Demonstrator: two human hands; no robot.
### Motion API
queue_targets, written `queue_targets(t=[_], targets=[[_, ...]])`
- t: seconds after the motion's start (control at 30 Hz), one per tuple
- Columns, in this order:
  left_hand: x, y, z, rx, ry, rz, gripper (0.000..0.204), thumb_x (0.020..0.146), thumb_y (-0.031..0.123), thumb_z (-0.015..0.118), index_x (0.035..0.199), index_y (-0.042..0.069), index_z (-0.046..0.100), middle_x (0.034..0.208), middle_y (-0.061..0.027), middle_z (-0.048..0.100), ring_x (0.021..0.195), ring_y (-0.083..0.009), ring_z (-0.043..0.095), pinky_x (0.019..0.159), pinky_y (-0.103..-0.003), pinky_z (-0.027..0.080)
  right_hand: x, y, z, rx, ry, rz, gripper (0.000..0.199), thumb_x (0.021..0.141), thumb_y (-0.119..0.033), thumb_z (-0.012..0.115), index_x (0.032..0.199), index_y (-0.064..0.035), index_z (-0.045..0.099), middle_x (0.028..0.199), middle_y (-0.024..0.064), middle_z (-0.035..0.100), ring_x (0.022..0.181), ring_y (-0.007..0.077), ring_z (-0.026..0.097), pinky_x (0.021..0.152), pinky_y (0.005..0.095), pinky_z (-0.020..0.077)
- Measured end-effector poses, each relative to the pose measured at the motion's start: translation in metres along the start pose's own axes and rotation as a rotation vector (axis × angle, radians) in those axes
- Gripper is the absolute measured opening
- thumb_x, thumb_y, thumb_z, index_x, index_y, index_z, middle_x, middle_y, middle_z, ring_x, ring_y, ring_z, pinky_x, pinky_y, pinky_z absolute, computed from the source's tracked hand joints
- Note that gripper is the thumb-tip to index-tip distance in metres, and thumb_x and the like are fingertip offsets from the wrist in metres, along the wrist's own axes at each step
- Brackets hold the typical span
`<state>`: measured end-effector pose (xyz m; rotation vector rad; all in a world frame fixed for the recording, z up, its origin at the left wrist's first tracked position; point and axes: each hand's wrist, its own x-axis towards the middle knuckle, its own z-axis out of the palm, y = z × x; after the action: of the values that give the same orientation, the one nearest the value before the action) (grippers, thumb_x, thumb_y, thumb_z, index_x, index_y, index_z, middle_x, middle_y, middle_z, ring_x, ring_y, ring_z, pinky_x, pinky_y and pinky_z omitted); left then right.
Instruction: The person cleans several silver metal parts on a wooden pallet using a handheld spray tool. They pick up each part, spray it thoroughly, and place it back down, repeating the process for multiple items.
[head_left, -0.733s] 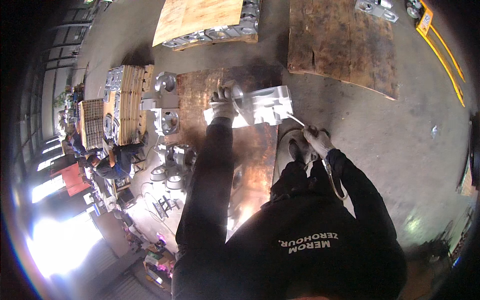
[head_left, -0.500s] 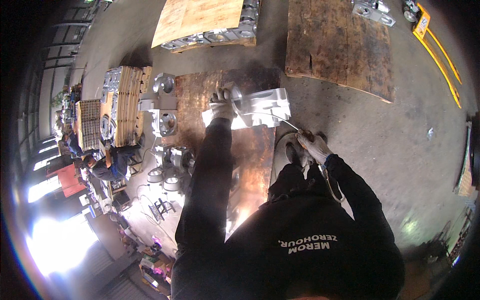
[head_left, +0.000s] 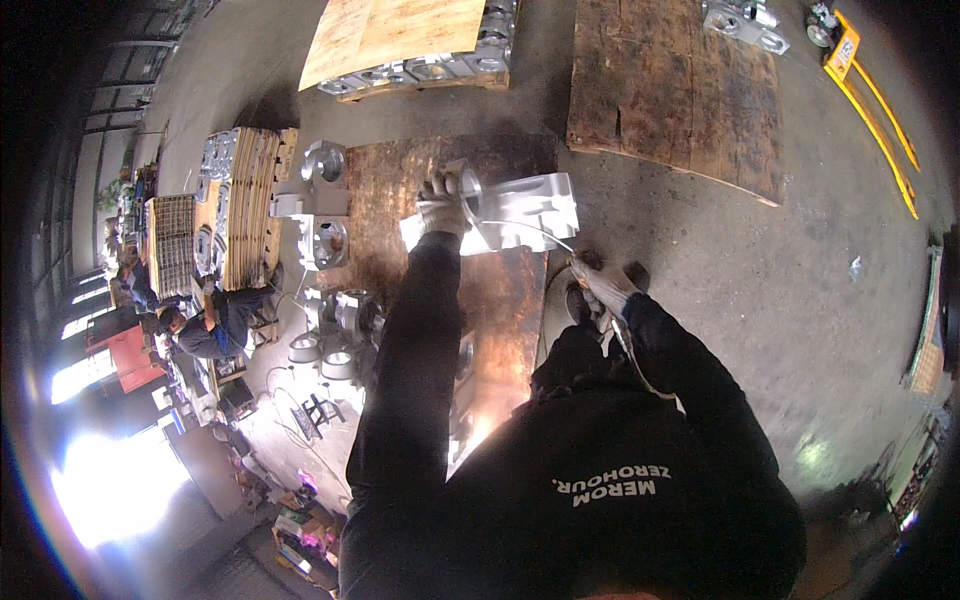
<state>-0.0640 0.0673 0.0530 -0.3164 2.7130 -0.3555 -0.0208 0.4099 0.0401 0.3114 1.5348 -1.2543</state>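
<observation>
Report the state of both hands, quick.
Left hand: closed, holding the metal part near its left end.
Right hand: closed, holding the tool with the long thin tube.

From my end I see a shiny silver-grey angular metal casting (head_left: 540, 197), off-white-gloved L hand (head_left: 441, 207) & R hand (head_left: 606, 286), long blk fabric sleeves (head_left: 432, 320), coppery-brown blotchy flat wooden board (head_left: 388, 178), pale-tan rectangular plywood sheet (head_left: 395, 35), bright-yellow tubular metal frame (head_left: 868, 110).

The left hand (head_left: 441, 205) partly hides the casting (head_left: 545, 212); the view's top edge crops a plywood sheet (head_left: 395, 38).
</observation>
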Motion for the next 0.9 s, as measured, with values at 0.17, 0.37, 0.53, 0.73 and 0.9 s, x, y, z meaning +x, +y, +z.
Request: queue_targets(t=[0.17, 0.37, 0.53, 0.73, 0.9], targets=[[0.003, -0.011, 0.010, 0.046, 0.026, -0.015, 0.119, 0.061, 0.040, 0.091, 0.153, 0.005, 0.023, 0.155, -0.0209, 0.032, 0.140, -0.0438, 0.035, 0.113, -0.053, 0.035, 0.019, 0.011, -0.017, 0.088, -0.050, -0.006, 0.052, 0.094, -0.058, 0.060, 0.078, -0.0085, 0.061, 0.055, -0.0021, 0.048, 0.047, 0.0118, 0.048, 0.045, 0.0312, 0.0397], [-0.008, -0.004, 0.002, 0.009, 0.108, 0.005, 0.113, 0.056, 0.033, 0.093, 0.146, 0.004, 0.031, 0.146, -0.0189, 0.042, 0.132, -0.0410, 0.044, 0.109, -0.049, 0.040, 0.018, 0.029, -0.020, -0.008, 0.035, -0.240, 0.048, 0.096, -0.053, 0.060, 0.090, -0.0057, 0.064, 0.067, -0.0006, 0.054, 0.052, 0.0116, 0.049, 0.047, 0.0288, 0.0404], [0.000, 0.001, -0.006, -0.016, 0.058, 0.011, 0.118, 0.055, 0.031, 0.094, 0.149, 0.003, 0.028, 0.153, -0.0190, 0.035, 0.133, -0.0405, 0.043, 0.111, -0.048, 0.039, -0.026, 0.025, -0.043, -0.027, 0.154, -0.349, 0.043, 0.097, -0.046, 0.063, 0.091, -0.0038, 0.063, 0.065, -0.0004, 0.055, 0.050, 0.0120, 0.051, 0.045, 0.0276, 0.0405], [0.008, -0.010, 0.013, -0.106, 0.047, 0.032, 0.122, 0.055, 0.029, 0.092, 0.152, 0.008, 0.021, 0.159, -0.0234, 0.024, 0.138, -0.0472, 0.034, 0.113, -0.055, 0.033, -0.024, -0.011, -0.036, 0.125, 0.038, -0.158, 0.045, 0.096, -0.046, 0.064, 0.101, -0.0011, 0.065, 0.080, -0.0003, 0.065, 0.070, 0.0135, 0.062, 0.060, 0.0272, 0.0490], [0.012, -0.012, 0.020, -0.141, 0.032, 0.000, 0.111, 0.065, 0.032, 0.083, 0.153, 0.006, 0.021, 0.159, -0.0239, 0.025, 0.142, -0.0500, 0.029, 0.116, -0.055, 0.029, -0.020, -0.027, -0.020, 0.165, -0.022, -0.297, 0.041, 0.099, -0.048, 0.059, 0.100, -0.0072, 0.063, 0.072, -0.0016, 0.057, 0.058, 0.0091, 0.056, 0.048, 0.0272, 0.0424]])
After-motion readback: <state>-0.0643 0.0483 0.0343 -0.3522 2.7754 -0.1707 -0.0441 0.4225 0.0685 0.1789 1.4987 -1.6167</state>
